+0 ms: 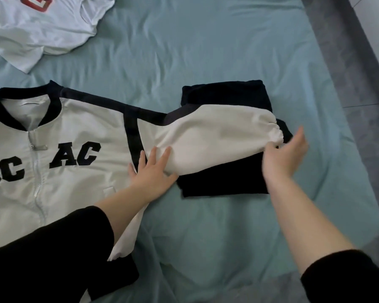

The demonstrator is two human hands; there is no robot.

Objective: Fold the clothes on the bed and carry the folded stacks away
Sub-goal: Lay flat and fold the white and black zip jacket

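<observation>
Two garments nearby (sleeve (217,136) overlapping one (228,95))

The bed (206,51) was covered by a matt, lightly creased pale blue cotton-like sheet. The jacket (79,132) was made of smooth off-white cloth with a faint sheen, trimmed in dark ribbed knit, closed by a metal zipper (34,149). The folded dark garment (223,182) appeared soft and matt. The white T-shirt (42,29) was thin, matt jersey.

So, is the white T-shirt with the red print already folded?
No, the white T-shirt lies crumpled and spread out on the blue bed sheet, far from both hands.
</observation>
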